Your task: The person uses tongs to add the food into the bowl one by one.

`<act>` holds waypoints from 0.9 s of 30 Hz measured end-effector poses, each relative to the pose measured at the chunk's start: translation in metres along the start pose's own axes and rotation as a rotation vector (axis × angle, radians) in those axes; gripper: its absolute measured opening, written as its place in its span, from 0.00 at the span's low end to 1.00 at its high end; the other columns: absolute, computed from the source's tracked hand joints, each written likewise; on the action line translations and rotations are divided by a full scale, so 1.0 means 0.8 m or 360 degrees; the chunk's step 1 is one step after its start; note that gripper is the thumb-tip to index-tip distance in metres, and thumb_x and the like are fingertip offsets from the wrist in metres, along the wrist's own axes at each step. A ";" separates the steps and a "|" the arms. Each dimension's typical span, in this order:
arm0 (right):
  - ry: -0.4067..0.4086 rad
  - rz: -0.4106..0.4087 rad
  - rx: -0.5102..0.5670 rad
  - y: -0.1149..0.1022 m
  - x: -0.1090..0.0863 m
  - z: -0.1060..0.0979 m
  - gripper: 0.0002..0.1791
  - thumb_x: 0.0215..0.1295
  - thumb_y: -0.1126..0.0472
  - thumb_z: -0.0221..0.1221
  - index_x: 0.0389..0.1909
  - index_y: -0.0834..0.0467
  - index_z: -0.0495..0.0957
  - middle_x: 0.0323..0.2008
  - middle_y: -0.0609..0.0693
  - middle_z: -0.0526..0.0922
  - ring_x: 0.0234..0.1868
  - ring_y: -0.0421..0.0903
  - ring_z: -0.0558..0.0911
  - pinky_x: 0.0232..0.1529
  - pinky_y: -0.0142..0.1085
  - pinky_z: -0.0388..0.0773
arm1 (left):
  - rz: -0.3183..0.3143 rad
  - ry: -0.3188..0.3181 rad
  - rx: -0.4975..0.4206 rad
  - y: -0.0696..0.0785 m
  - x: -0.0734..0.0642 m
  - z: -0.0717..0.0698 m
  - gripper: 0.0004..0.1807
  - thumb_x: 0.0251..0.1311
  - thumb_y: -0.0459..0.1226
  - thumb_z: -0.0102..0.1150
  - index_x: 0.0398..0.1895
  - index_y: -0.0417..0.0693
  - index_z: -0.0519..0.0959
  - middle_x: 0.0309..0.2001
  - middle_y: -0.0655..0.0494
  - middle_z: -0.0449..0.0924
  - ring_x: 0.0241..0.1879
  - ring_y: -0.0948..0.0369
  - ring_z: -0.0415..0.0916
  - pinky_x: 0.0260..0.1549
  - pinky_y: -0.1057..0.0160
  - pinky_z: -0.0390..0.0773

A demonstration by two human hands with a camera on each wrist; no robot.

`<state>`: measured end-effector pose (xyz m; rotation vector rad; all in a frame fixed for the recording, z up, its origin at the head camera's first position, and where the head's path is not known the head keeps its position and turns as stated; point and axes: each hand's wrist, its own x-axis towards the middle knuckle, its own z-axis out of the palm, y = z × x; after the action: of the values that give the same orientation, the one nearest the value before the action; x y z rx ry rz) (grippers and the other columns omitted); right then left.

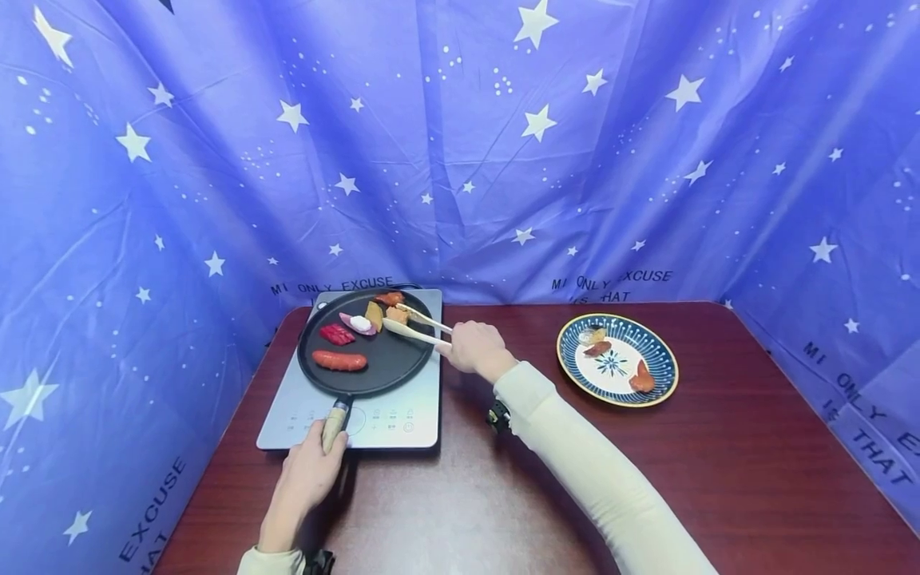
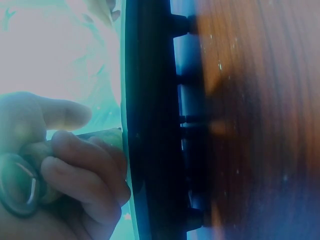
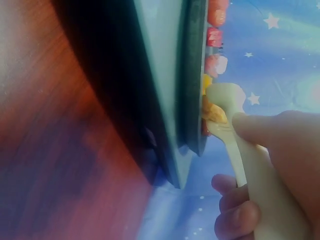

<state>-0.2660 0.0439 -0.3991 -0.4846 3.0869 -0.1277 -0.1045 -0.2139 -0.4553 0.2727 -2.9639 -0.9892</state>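
My left hand (image 1: pixel 307 471) grips the wooden-looking handle (image 1: pixel 334 430) of a round black frying pan (image 1: pixel 391 363). Its curled fingers (image 2: pixel 90 170) wrap the handle in the left wrist view. With my right hand (image 1: pixel 477 349) I hold cream tongs (image 1: pixel 420 331), one tip broad, the other forked. Between the tips, at the pan's right side, is an orange-yellow food chunk (image 1: pixel 397 315). Beside it in the pan are a yellowish-brown slice (image 1: pixel 374 316), a purple-and-white piece (image 1: pixel 359 323), a dark red piece (image 1: pixel 337 334), a sausage (image 1: pixel 339 361) and a reddish-brown piece (image 1: pixel 390 298).
Beneath the pan is a white induction cooktop (image 1: pixel 420 423) on the dark red wooden table (image 1: pixel 503 495). To the right stands a blue-patterned plate (image 1: pixel 575 379) with several food pieces on it. Blue starry cloth (image 1: pixel 489 176) hangs behind and on both sides.
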 end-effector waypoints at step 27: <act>-0.0001 0.0018 0.0045 -0.003 -0.024 -0.029 0.32 0.63 0.31 0.47 0.33 0.59 0.73 0.24 0.53 0.76 0.27 0.52 0.78 0.26 0.45 0.73 | 0.0008 -0.0012 -0.0014 0.001 -0.001 -0.002 0.27 0.66 0.49 0.48 0.59 0.38 0.65 0.25 0.47 0.72 0.24 0.52 0.71 0.22 0.52 0.69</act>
<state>-0.2480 0.0495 -0.3759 -0.4658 3.0824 -0.1706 -0.1036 -0.2140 -0.4530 0.2617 -2.9647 -1.0046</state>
